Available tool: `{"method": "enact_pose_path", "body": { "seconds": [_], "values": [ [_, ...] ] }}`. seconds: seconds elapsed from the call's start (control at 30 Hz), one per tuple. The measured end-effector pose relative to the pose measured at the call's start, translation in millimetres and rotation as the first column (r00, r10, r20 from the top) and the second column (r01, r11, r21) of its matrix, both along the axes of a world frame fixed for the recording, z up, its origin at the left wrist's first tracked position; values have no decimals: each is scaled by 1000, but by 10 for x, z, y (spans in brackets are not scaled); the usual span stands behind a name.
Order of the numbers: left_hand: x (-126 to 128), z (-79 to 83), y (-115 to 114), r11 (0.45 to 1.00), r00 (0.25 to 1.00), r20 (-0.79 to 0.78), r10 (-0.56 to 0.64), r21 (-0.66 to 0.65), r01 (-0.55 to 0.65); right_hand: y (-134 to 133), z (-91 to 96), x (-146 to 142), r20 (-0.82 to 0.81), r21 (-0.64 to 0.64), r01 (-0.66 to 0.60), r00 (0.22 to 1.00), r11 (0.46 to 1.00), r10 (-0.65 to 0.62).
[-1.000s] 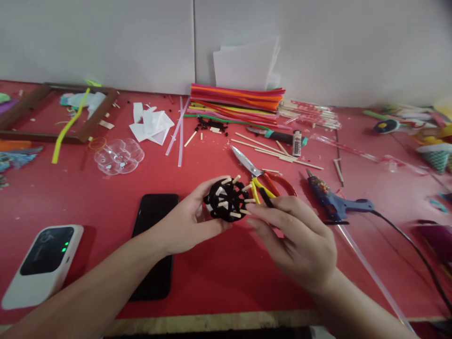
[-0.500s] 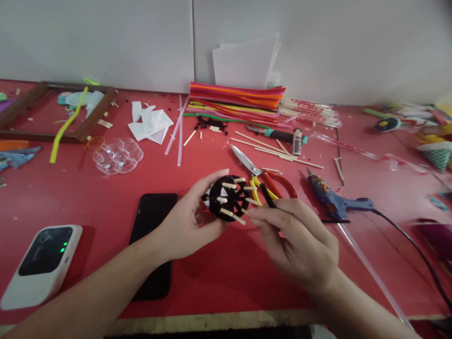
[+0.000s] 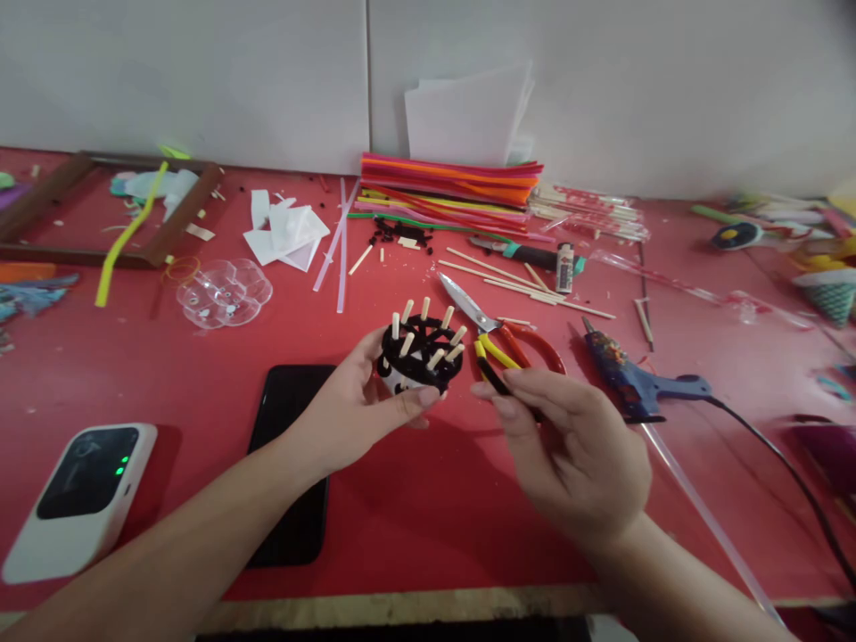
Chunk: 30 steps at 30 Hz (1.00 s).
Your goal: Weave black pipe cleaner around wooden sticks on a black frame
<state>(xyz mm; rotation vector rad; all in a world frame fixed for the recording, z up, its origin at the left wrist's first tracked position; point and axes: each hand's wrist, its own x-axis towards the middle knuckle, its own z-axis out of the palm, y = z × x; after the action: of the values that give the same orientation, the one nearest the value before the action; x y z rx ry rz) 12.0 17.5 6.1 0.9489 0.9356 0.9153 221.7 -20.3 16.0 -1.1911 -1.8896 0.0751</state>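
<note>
My left hand (image 3: 365,406) grips a small round piece (image 3: 420,352) wound with black pipe cleaner, several short wooden sticks standing up from it. It is held above the red table (image 3: 415,526), sticks pointing upward. My right hand (image 3: 575,446) is just to its right, fingers pinched on a thin black strand (image 3: 493,379), apart from the piece. Scissors (image 3: 498,334) with red and yellow handles lie right behind my right hand.
A black phone (image 3: 287,464) lies under my left wrist, a white device (image 3: 80,499) at the left front. A blue glue gun (image 3: 638,383) with cable lies right. Coloured pipe cleaners (image 3: 448,192), wooden sticks (image 3: 514,281), clear tray (image 3: 224,292) and wooden frame (image 3: 100,209) lie further back.
My left hand tilted the black piece so its sticks now point up and lifted it slightly. My right hand drew back from it to the right, still pinching the strand.
</note>
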Motion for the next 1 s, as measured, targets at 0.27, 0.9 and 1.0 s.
{"method": "enact_pose_path", "body": {
  "seconds": [0.27, 0.9, 1.0],
  "values": [
    [-8, -39, -10, 971, 999, -9, 33, 238, -30, 35, 50, 25, -97, 14, -111, 989, 994, 112],
    [-91, -1, -123, 874, 956, -204, -211, 398, 278, 114, 102, -18, -470, -469, -264, 883, 843, 15],
    [-147, 35, -136, 883, 929, -96, -357, 289, 370, 124, 72, 0, -565, -454, -302, 825, 839, -9]
  ]
}}
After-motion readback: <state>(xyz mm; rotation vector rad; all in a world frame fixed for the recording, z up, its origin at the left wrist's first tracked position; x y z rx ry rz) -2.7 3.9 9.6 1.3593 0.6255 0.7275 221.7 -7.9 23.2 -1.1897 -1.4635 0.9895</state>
